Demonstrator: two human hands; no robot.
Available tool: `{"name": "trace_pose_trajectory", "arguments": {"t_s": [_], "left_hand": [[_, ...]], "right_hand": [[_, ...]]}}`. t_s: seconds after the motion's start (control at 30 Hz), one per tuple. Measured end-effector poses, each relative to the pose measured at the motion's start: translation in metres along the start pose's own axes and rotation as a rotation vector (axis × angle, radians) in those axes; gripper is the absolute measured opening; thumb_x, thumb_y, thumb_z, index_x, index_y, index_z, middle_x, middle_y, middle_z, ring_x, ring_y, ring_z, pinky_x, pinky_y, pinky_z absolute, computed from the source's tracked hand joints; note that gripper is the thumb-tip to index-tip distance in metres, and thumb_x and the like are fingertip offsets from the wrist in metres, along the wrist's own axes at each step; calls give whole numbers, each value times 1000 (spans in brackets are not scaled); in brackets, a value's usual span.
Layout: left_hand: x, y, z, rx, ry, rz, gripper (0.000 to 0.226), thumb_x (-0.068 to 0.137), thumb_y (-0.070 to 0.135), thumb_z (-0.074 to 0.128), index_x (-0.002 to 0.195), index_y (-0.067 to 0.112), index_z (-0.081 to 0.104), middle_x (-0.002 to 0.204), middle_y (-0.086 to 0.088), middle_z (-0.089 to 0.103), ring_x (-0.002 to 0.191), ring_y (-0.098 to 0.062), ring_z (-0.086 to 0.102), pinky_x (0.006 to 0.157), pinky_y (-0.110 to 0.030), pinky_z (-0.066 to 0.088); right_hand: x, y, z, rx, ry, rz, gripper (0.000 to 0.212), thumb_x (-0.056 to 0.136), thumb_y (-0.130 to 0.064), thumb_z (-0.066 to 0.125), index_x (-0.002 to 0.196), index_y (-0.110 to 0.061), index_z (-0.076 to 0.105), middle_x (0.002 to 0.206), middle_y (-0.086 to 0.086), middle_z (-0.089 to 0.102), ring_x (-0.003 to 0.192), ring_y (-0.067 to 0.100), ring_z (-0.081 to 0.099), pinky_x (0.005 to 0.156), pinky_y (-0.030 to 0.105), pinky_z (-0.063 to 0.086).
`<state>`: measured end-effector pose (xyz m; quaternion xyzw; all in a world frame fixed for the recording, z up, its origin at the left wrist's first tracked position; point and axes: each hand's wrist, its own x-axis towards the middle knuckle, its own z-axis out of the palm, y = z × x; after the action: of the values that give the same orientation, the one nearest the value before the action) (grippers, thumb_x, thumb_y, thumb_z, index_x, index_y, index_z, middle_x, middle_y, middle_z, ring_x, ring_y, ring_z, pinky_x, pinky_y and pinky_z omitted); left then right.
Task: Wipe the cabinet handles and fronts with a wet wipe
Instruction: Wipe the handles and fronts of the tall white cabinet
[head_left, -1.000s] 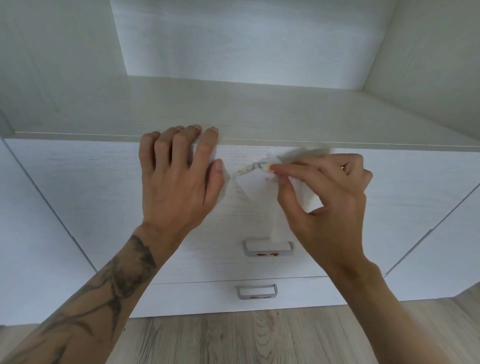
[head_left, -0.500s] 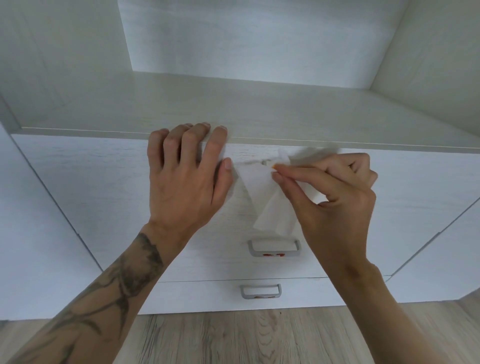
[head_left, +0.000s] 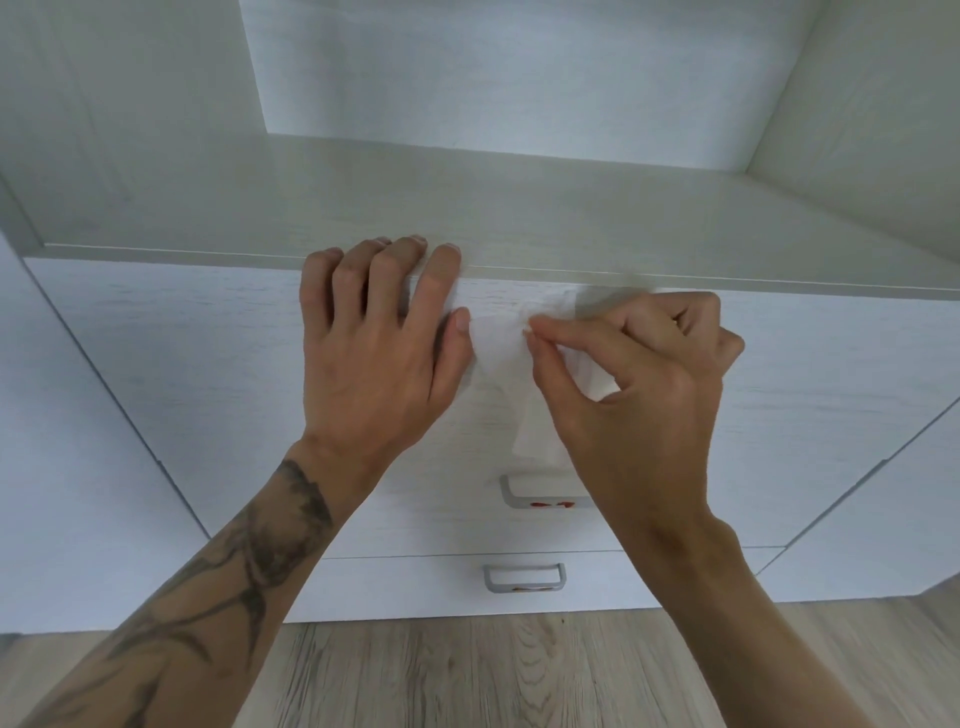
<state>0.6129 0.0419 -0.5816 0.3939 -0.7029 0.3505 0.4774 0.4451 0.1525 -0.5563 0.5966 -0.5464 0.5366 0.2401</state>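
A white wet wipe (head_left: 497, 349) is draped over the handle of the top drawer front (head_left: 182, 338), and its loose end hangs down toward the handle below. My right hand (head_left: 641, 400) pinches the wipe between thumb and forefinger at that handle, which is hidden under the wipe. My left hand (head_left: 374, 353) lies flat on the drawer front just left of the wipe, with its fingertips at the drawer's top edge and its thumb touching the wipe. The grey middle drawer handle (head_left: 540, 496) and the bottom drawer handle (head_left: 523, 577) both show red marks.
An open shelf surface (head_left: 519, 208) runs above the drawers, with side walls to the left and right. White cabinet doors flank the drawers at the left (head_left: 62, 467) and right (head_left: 883, 519). Wooden flooring (head_left: 467, 675) lies below.
One second ago the top handle's metal showed beside my right fingertips; the wipe now covers it. My right hand has shifted a little along the handle. My left hand stays in place.
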Motion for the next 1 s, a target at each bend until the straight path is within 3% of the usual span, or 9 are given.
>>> {"name": "trace_pose_trajectory", "arguments": {"t_s": [0.43, 0.6, 0.83, 1.0], "left_hand": [[0, 1, 2, 21, 11, 6, 41, 109, 35, 43, 137, 9, 61, 130, -19, 65, 120, -35, 49, 109, -54, 35], [0, 1, 1, 18, 3, 2, 42, 110, 35, 42, 137, 9, 61, 131, -19, 64, 120, -36, 50, 109, -54, 34], [-1, 2, 1, 12, 1, -2, 41, 110, 34, 42, 136, 9, 60, 131, -19, 64, 120, -36, 50, 109, -55, 35], [-1, 2, 1, 7, 12, -11, 40, 109, 33, 42, 136, 9, 59, 130, -19, 63, 120, -36, 50, 110, -54, 34]], "right_hand": [[6, -7, 9, -21, -29, 45, 8, 87, -16, 86, 81, -20, 82, 80, -3, 65, 94, 20, 48, 83, 31, 27], [-9, 11, -10, 71, 34, -71, 3, 92, -19, 85, 94, -17, 85, 90, -5, 73, 97, 23, 51, 73, 51, 47], [-2, 8, -2, 115, -33, -47, 1, 92, -19, 85, 92, -19, 84, 88, -6, 73, 98, 18, 49, 74, 54, 47], [-8, 15, -9, 105, 25, -44, 2, 92, -20, 85, 92, -21, 84, 88, -8, 73, 95, 17, 46, 72, 51, 46]]}}
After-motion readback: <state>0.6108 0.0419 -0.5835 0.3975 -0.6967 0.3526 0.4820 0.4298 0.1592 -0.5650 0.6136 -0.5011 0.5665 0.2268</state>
